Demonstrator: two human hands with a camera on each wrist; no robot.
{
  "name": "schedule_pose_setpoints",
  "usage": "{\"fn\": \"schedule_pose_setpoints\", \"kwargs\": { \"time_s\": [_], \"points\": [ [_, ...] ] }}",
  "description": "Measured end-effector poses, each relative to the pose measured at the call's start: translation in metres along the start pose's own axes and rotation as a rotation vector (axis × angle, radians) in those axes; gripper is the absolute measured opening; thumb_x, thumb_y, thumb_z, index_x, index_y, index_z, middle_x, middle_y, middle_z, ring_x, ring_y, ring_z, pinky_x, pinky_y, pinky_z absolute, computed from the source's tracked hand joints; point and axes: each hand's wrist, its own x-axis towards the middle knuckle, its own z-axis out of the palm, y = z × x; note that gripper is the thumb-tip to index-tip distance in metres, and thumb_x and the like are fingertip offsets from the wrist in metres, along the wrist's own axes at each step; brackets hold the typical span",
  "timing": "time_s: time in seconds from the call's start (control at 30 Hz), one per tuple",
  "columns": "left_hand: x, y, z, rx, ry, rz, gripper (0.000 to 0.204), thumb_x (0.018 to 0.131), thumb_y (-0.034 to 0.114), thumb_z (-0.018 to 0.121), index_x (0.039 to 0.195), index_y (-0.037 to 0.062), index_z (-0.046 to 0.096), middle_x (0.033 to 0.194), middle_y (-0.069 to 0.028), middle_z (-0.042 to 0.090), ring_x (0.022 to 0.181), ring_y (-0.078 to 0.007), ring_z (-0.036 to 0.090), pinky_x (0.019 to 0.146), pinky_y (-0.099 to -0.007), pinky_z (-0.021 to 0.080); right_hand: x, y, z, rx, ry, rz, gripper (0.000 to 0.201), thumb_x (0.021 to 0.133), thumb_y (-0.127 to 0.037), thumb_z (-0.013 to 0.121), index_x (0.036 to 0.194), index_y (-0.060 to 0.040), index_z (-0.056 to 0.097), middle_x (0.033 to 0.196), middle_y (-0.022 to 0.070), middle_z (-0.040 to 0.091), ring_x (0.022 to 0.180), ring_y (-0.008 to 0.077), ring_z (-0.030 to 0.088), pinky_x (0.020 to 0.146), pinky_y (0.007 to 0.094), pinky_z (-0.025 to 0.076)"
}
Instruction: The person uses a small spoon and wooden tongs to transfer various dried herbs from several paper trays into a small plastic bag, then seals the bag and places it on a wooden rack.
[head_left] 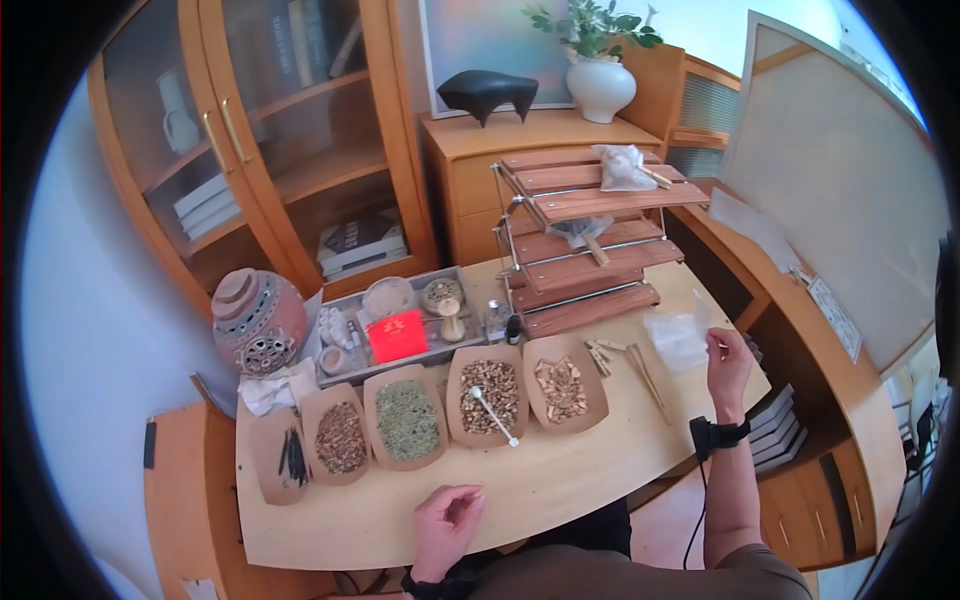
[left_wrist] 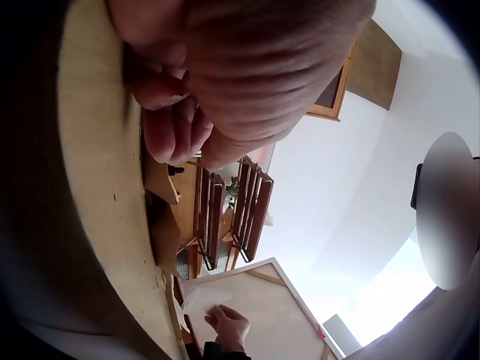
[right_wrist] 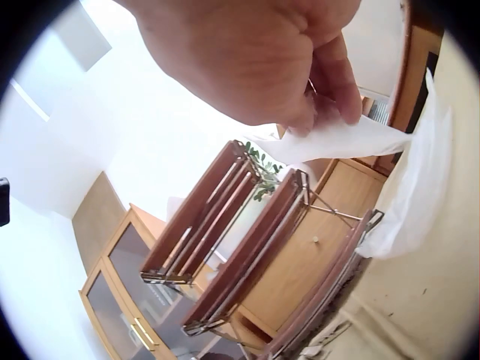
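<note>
At the table's right side, my right hand [head_left: 730, 372] pinches a thin white translucent bag [right_wrist: 337, 144] between thumb and fingers. Right below it lies a small pile of the same white bags [head_left: 676, 342]. My left hand [head_left: 445, 527] hovers over the table's front edge, fingers loosely curled, holding nothing. Ahead of it stand paper trays of dried material: dark sticks [head_left: 292, 457], reddish bits [head_left: 341, 438], green leaves [head_left: 407, 420], brown pieces with a white spoon [head_left: 494, 415] on top, and pale chips [head_left: 560, 390].
Wooden tongs [head_left: 650, 383] and small clips [head_left: 600, 357] lie left of the bag pile. A tiered wooden rack [head_left: 590, 245] carries a filled bag [head_left: 625, 168]. Behind the trays sit a grey tray [head_left: 455, 277] with a red packet [head_left: 397, 337] and a patterned jar [head_left: 258, 320].
</note>
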Motion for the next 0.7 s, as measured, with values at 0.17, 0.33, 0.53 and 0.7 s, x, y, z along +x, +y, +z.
{"fn": "schedule_pose_setpoints", "kwargs": {
  "time_s": [0.17, 0.33, 0.53, 0.7],
  "points": [
    [0.000, -0.004, 0.001, -0.016, 0.062, 0.100, 0.018, 0.093, 0.006, 0.081, 0.111, 0.0027, 0.078, 0.090, -0.0045, 0.074, 0.070, -0.0065, 0.061, 0.062, -0.0214, 0.046, -0.040, -0.072, -0.006, 0.292, -0.157, -0.009, 0.013, 0.091, 0.010, 0.070, 0.098, 0.0006, 0.067, 0.095, 0.0036, 0.064, 0.091, 0.0126, 0.064, 0.083, 0.0276, 0.055],
    [0.001, 0.005, -0.003, -0.005, -0.118, 0.009, 0.031, 0.099, 0.001, 0.073, 0.130, -0.0007, 0.070, 0.111, -0.0095, 0.074, 0.096, -0.0125, 0.070, 0.078, -0.0246, 0.054, -0.113, -0.150, 0.010, 0.963, -0.818, 0.166, 0.021, 0.085, 0.010, 0.076, 0.103, -0.0009, 0.074, 0.101, 0.0048, 0.069, 0.096, 0.0132, 0.066, 0.087, 0.0301, 0.053],
    [0.002, 0.006, -0.003, -0.442, -0.265, -0.036, 0.054, 0.105, 0.005, 0.068, 0.155, 0.0001, 0.048, 0.136, -0.0125, 0.069, 0.123, -0.0178, 0.068, 0.079, -0.0265, 0.059, -0.163, -0.164, 0.034, 1.252, -1.125, 0.561, 0.021, 0.094, 0.006, 0.075, 0.115, 0.0015, 0.076, 0.110, 0.0063, 0.075, 0.101, 0.0149, 0.070, 0.094, 0.0336, 0.055],
    [0.004, 0.006, 0.004, -0.326, -0.137, -0.041, 0.049, 0.109, 0.006, 0.059, 0.156, -0.0002, 0.046, 0.139, -0.0160, 0.067, 0.122, -0.0197, 0.069, 0.078, -0.0281, 0.058, -0.175, -0.138, 0.042, 1.438, -1.077, 0.660, 0.023, 0.095, 0.005, 0.073, 0.118, 0.0020, 0.075, 0.116, 0.0094, 0.077, 0.108, 0.0178, 0.072, 0.101, 0.0369, 0.055]
  ]
}}
